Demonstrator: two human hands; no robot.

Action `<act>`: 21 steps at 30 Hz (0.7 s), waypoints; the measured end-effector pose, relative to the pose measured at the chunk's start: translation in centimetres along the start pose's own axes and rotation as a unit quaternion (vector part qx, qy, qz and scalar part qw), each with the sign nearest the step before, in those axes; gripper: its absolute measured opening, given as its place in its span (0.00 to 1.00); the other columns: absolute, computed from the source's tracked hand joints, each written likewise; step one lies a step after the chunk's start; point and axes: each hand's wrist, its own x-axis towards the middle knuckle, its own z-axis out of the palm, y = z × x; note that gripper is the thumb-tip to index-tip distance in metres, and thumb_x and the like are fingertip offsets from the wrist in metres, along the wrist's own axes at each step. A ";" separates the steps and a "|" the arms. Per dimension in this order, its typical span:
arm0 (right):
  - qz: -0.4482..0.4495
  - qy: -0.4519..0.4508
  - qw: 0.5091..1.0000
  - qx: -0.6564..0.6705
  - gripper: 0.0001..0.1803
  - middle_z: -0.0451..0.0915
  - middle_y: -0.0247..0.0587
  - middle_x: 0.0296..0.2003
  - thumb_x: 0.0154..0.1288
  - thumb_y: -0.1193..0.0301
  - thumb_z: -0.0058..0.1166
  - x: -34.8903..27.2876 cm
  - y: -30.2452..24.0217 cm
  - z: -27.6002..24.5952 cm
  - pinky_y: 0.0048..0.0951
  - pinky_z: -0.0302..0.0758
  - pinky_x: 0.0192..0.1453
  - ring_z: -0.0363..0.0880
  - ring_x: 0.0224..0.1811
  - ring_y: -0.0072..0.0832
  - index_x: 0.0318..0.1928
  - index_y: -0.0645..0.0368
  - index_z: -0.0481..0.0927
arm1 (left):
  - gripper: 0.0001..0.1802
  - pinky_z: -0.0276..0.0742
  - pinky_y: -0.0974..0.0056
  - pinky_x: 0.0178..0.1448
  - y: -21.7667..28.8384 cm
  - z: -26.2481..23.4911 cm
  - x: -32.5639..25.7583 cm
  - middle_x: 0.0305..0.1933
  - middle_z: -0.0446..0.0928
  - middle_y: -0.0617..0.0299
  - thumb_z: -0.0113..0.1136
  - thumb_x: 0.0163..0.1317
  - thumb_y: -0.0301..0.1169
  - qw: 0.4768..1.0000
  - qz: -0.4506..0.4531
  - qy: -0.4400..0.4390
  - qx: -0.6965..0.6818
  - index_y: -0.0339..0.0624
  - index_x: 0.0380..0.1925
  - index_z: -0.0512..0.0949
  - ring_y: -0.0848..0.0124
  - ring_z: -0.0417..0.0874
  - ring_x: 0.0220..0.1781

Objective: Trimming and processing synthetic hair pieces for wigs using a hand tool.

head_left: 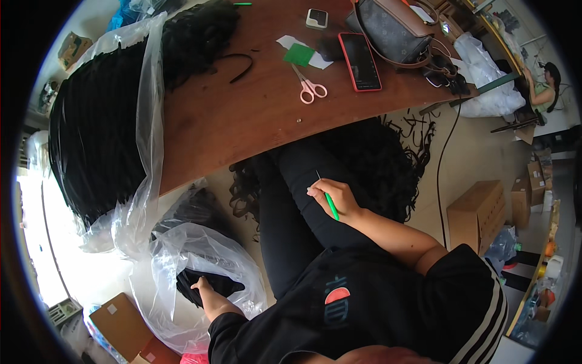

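Right grip [335,197] clamped on green-handled tool [331,207], left grip [204,289] at black strips [225,286] in clear bag [159,315], its closure unclear

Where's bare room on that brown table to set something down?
Between the black strips and the pink-handled scissors, toward the near edge, the brown table looks bare. Its right end is crowded with phone and bag.

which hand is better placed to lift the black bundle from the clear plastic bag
Probably the left hand: it is at the black bundle in the clear plastic bag. The right hand is farther off and holds a thin green-handled tool.
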 end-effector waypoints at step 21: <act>0.032 -0.002 0.999 0.009 0.11 0.79 0.44 0.24 0.68 0.72 0.56 0.6 -0.6 -0.1 0.31 0.75 0.27 0.80 0.24 0.38 0.29 0.65 0.77 | 0.31 0.64 0.47 0.71 -1.1 -1.1 1.7 0.65 0.71 0.44 0.57 0.57 0.34 0.997 0.043 -0.045 0.036 0.42 0.63 0.69 0.47 0.72 0.66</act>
